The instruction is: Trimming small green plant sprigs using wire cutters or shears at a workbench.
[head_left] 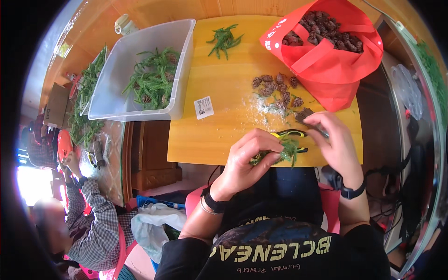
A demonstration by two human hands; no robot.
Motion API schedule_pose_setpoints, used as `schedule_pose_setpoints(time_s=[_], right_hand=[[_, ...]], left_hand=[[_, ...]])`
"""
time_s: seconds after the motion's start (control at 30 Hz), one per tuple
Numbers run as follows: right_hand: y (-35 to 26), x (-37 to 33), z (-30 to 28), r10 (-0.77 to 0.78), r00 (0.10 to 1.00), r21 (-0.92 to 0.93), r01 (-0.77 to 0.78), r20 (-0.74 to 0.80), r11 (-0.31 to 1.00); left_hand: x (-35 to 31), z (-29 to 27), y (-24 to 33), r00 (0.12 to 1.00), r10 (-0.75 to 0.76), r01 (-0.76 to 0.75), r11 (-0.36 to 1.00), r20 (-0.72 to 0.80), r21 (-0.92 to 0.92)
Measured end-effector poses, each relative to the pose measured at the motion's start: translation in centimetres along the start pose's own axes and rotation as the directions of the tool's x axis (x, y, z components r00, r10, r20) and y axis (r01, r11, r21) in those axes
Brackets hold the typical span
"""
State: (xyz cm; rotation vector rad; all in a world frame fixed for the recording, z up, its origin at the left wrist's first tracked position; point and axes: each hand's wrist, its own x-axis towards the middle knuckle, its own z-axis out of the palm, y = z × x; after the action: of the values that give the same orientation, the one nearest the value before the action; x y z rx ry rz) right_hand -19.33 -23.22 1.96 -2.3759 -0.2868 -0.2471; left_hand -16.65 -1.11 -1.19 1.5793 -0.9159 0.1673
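Note:
My left hand [254, 156] is closed, pinching a green artificial pine sprig [290, 150] over the front edge of the yellow table [210, 140]. To its right, my right hand [333, 137] has its thumb and fingers apart, curved over a small dark brown bundle of thin strips [304, 115]. Whether the fingertips touch that bundle is hard to tell. Pliers with yellow-and-black handles [295, 133] lie beneath and between my hands, partly hidden by the sprig. Several small brown pine cones [268, 87] lie just beyond, among white flakes.
A red bag [322, 77] full of pine cones stands at the back right. At the left, a clear plastic bin [179, 100] holds green sprigs and cones. Another sprig [225, 41] and a white label [204, 108] lie on the table. A co-worker [100, 233] sits at the far left.

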Motion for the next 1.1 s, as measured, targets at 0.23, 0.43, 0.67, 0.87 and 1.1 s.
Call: schedule_pose_setpoints(time_s=[0.23,0.43,0.67,0.87,1.1], right_hand=[[4.6,-0.2,0.4,0.221,0.965,-0.38,-0.154,0.14,0.912],[3.7,0.8,2.7,-0.103,0.989,-0.214,0.125,0.11,0.969],[2.6,0.7,6.3,-0.097,0.948,-0.105,0.134,0.302,0.985],[2.8,0.5,5.6,-0.018,0.96,-0.021,0.025,0.279,0.999],[2.1,-1.0,2.1,0.297,0.936,0.567,-0.35,0.188,0.746]], left_hand=[[-2.5,-0.9,-2.5,0.894,-0.434,0.345,0.826,-0.113,-0.447],[-2.8,-0.7,-3.0,0.852,-0.486,0.409,0.85,-0.193,-0.331],[-2.4,-1.7,-3.1,0.858,-0.506,0.442,0.815,-0.088,-0.375],[-2.6,-2.4,-3.3,0.882,-0.432,0.378,0.888,-0.189,-0.262],[-2.5,-2.5,-3.2,0.903,-0.385,0.347,0.916,-0.191,-0.203]])
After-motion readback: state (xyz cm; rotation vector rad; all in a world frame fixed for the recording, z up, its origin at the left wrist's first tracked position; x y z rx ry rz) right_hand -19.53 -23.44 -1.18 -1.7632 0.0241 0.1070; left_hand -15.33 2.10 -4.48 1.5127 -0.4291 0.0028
